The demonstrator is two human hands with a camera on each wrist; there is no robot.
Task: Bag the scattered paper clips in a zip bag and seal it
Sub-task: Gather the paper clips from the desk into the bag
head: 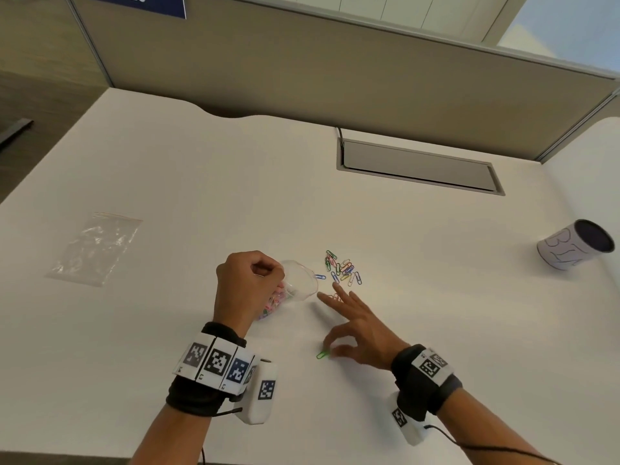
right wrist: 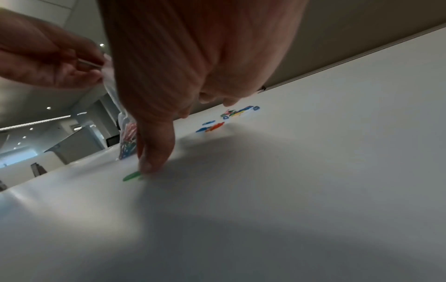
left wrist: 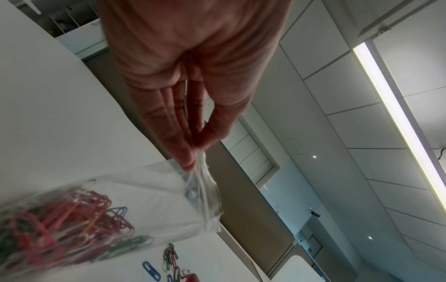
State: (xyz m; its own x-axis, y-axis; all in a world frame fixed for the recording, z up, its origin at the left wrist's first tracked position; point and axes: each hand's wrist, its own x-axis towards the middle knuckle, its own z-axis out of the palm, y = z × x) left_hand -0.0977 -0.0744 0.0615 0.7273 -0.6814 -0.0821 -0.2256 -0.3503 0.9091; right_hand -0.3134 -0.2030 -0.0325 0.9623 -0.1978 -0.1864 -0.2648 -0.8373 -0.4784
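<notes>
My left hand [head: 255, 273] pinches the rim of a clear zip bag [head: 298, 283] between thumb and fingers [left wrist: 185, 162] and holds its mouth open toward the right. Several coloured paper clips [left wrist: 60, 225] lie inside the bag. A loose pile of paper clips [head: 342, 268] sits on the white desk just past the bag's mouth. My right hand [head: 349, 320] is spread low over the desk, two fingers pointing at the pile. One of its fingertips [right wrist: 147, 166] touches a lone green paper clip [head: 322, 355] that lies flat on the desk, nearer to me.
A second, empty zip bag [head: 95, 248] lies flat at the left. A white cup [head: 575, 245] with a dark inside stands at the far right. A grey cable hatch [head: 419, 166] is set into the desk before the partition wall.
</notes>
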